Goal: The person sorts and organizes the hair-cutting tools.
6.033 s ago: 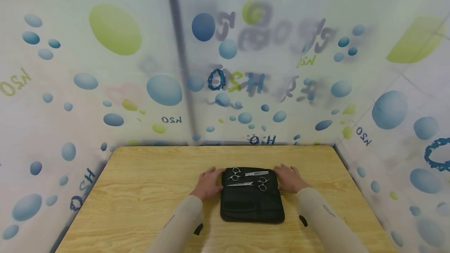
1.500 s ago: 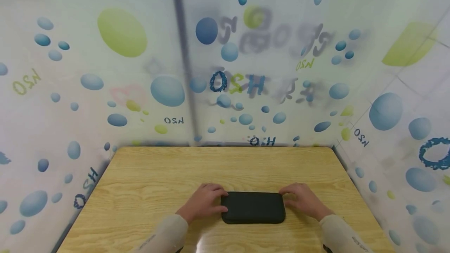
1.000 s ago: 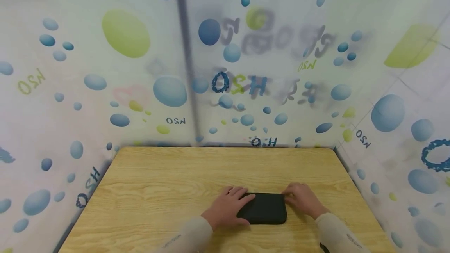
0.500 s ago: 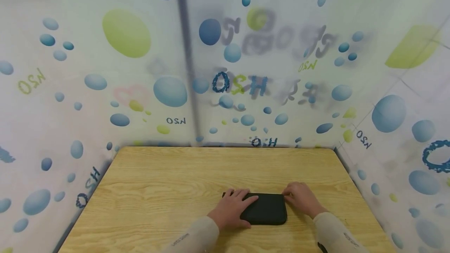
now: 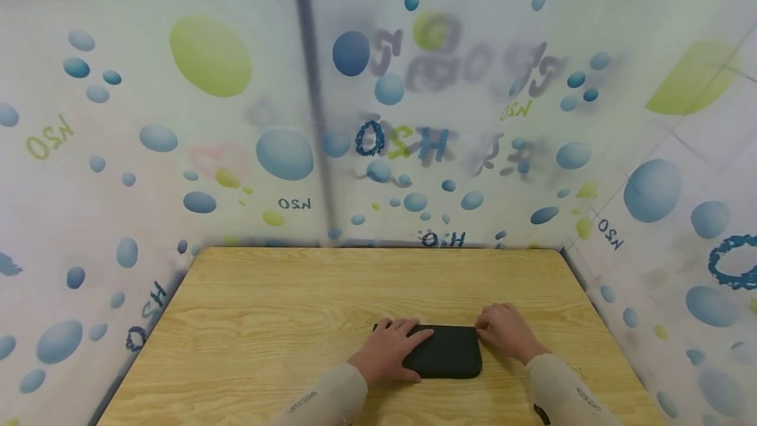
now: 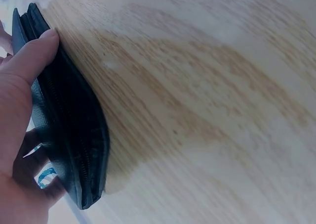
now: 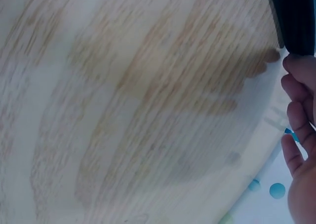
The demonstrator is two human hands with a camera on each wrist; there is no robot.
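A folded black scissors case (image 5: pixel 449 350) lies flat on the wooden table. My left hand (image 5: pixel 387 350) holds its left part, fingers spread over the top and thumb at the near side. In the left wrist view a zipper (image 6: pixel 84 159) runs along the case's edge, and the two halves stand slightly apart there. At the far right corner, my right hand (image 5: pixel 508 334) pinches with thumb and curled index finger; a zipper pull there is hidden by the fingertips, if present. The right wrist view shows those fingertips right at the case's end (image 7: pixel 296 21). The scissors are hidden inside.
The light wooden table (image 5: pixel 284 301) extends around the case on all sides. Behind it and at both sides stand walls (image 5: pixel 236 117) covered with blue and green dots and lettering.
The case, open earlier with two pairs of scissors showing, is folded over. My left hand has shifted right onto its top, and my right hand has closed at the corner. The last half second shows little movement.
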